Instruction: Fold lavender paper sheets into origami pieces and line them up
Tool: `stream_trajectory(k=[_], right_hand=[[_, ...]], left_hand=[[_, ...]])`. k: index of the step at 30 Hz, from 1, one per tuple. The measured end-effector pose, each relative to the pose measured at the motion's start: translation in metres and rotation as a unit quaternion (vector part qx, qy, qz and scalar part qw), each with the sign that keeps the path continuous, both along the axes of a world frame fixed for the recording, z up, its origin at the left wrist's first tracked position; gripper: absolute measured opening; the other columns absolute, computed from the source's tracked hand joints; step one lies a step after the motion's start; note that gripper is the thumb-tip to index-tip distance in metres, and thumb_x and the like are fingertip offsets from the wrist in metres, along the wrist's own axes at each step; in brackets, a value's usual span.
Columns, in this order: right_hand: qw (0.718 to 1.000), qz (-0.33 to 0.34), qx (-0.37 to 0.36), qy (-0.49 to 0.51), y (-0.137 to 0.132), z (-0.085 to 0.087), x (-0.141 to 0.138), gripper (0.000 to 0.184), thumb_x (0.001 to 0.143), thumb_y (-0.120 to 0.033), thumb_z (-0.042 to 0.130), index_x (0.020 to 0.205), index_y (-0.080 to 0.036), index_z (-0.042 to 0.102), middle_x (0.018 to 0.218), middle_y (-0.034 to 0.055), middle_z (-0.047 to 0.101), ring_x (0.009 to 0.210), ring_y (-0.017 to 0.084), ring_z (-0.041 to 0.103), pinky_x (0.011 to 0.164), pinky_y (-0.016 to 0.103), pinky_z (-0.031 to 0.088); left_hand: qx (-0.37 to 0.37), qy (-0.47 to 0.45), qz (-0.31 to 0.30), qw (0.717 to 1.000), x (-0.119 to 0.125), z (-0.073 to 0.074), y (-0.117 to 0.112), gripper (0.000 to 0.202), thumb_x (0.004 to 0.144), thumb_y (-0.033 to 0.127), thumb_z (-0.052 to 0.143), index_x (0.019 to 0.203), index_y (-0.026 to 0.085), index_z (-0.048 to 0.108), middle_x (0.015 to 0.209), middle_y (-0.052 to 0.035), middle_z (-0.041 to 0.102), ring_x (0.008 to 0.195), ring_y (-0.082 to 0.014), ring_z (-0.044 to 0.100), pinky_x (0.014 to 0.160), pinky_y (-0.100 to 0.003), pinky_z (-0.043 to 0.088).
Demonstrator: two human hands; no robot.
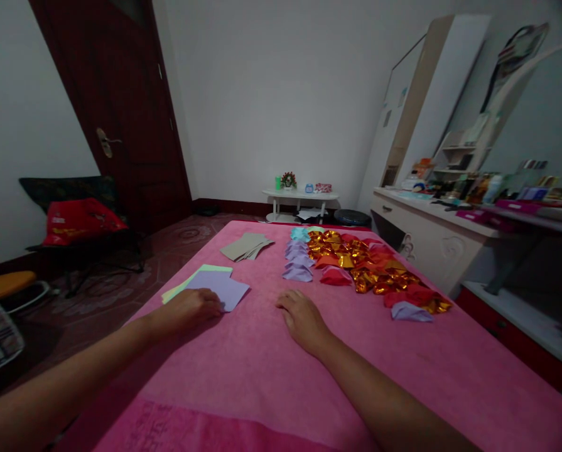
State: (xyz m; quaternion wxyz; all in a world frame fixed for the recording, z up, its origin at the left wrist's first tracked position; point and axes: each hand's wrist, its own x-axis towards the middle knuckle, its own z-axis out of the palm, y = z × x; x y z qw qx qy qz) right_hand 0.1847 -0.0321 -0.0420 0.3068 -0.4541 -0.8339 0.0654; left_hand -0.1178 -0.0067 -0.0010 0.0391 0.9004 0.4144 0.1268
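Sheets of purple paper [236,291] lie flat on a pink cloth [262,376], partly over a green sheet [217,269]. The left hand [203,305] rests curled at their near edge — whether it pinches one cannot be told. The right hand [305,321], to their right, is loosely open, nothing visibly held. Folded pieces [346,261], farther right and beyond them, appear finished; the flat stock — grey sheets [245,247] beyond them included — is seemingly unworked.

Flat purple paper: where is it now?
In the head view, the flat purple paper lies left of centre, at the left hand, partly over green paper.
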Motion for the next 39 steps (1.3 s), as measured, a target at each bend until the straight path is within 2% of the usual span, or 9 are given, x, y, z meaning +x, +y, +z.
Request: stream_trajectory(k=[6, 10, 13, 20, 23, 25, 29, 34, 39], right_hand=[[0.999, 0.009, -0.007, 0.03, 0.001, -0.002, 0.0, 0.023, 0.078, -0.003, 0.051, 0.09, -0.019, 0.062, 0.094, 0.0052, 0.06, 0.094, 0.019, 0.052, 0.086, 0.033, 0.041], [0.998, 0.01, -0.011, 0.065, 0.001, -0.001, 0.0, 0.021, 0.076, -0.004, 0.052, 0.086, -0.02, 0.062, 0.091, 0.0043, 0.061, 0.092, 0.019, 0.054, 0.086, 0.033, 0.042], [0.994, -0.009, -0.015, 0.112, 0.004, -0.004, 0.003, 0.03, 0.073, -0.002, 0.05, 0.094, -0.021, 0.061, 0.096, 0.0042, 0.06, 0.09, 0.017, 0.056, 0.084, 0.032, 0.045], [0.949, -0.075, -0.039, 0.305, 0.011, -0.004, 0.019, 0.066, 0.074, -0.018, 0.057, 0.134, -0.026, 0.032, 0.127, 0.0107, 0.049, 0.076, 0.013, 0.061, 0.061, 0.027, 0.053], [0.902, -0.042, -0.076, 0.423, 0.004, 0.007, 0.026, 0.087, 0.068, -0.02, 0.068, 0.141, -0.033, 0.022, 0.142, 0.0113, 0.037, 0.07, 0.01, 0.061, 0.059, 0.025, 0.053], [0.895, -0.017, -0.081, 0.439, -0.002, 0.014, 0.034, 0.079, 0.068, -0.02, 0.07, 0.137, -0.031, 0.033, 0.137, 0.0107, 0.044, 0.066, 0.009, 0.06, 0.061, 0.025, 0.053], [0.954, 0.035, -0.019, 0.297, -0.019, 0.022, 0.058, 0.019, 0.074, -0.011, 0.061, 0.086, -0.022, 0.07, 0.089, 0.0049, 0.067, 0.084, 0.018, 0.062, 0.075, 0.03, 0.05], [0.988, 0.122, 0.043, 0.083, -0.047, 0.021, 0.078, 0.028, 0.079, -0.004, 0.052, 0.092, -0.022, 0.069, 0.094, 0.007, 0.065, 0.09, 0.019, 0.059, 0.078, 0.033, 0.047], [0.989, 0.146, 0.023, -0.019, -0.064, 0.018, 0.071, 0.028, 0.079, -0.005, 0.054, 0.098, -0.022, 0.067, 0.11, 0.0077, 0.064, 0.101, 0.02, 0.056, 0.088, 0.036, 0.043]], left_hand=[[-0.06, -0.003, 0.076, 0.995, 0.002, -0.001, 0.0, 0.025, 0.082, 0.039, 0.052, 0.087, 0.023, 0.071, 0.091, -0.0054, 0.071, 0.085, -0.0197, 0.062, 0.076, -0.025, 0.043], [-0.001, -0.014, 0.129, 0.992, 0.003, 0.0, 0.007, 0.024, 0.084, 0.035, 0.049, 0.08, 0.019, 0.067, 0.077, -0.0052, 0.069, 0.071, -0.0191, 0.061, 0.063, -0.025, 0.04], [0.078, -0.066, 0.154, 0.983, 0.014, 0.015, 0.014, 0.02, 0.085, 0.031, 0.047, 0.086, 0.019, 0.063, 0.079, -0.0049, 0.068, 0.07, -0.0192, 0.062, 0.06, -0.024, 0.039], [0.082, -0.342, 0.044, 0.935, 0.085, 0.053, 0.007, 0.006, 0.081, 0.02, 0.054, 0.082, 0.016, 0.059, 0.072, -0.0017, 0.064, 0.066, -0.0137, 0.061, 0.063, -0.021, 0.045], [0.024, -0.39, -0.035, 0.92, 0.111, 0.052, -0.008, 0.006, 0.082, 0.018, 0.053, 0.08, 0.015, 0.058, 0.079, -0.004, 0.067, 0.075, -0.0142, 0.064, 0.071, -0.023, 0.048], [-0.01, -0.39, -0.078, 0.917, 0.119, 0.044, -0.018, 0.009, 0.084, 0.018, 0.052, 0.08, 0.015, 0.06, 0.083, -0.0059, 0.068, 0.081, -0.0152, 0.065, 0.076, -0.024, 0.049], [-0.081, -0.383, -0.133, 0.911, 0.117, 0.017, -0.035, 0.01, 0.085, 0.014, 0.05, 0.082, 0.015, 0.059, 0.087, -0.008, 0.07, 0.087, -0.0167, 0.066, 0.079, -0.025, 0.049], [-0.113, -0.337, -0.143, 0.924, 0.106, -0.012, -0.054, 0.012, 0.085, 0.015, 0.05, 0.087, 0.015, 0.062, 0.089, -0.0082, 0.07, 0.083, -0.0161, 0.065, 0.077, -0.025, 0.049], [-0.133, -0.251, -0.153, 0.946, 0.107, -0.019, -0.067, 0.021, 0.085, 0.019, 0.054, 0.103, 0.019, 0.065, 0.099, -0.0071, 0.069, 0.092, -0.0166, 0.062, 0.084, -0.026, 0.046]])
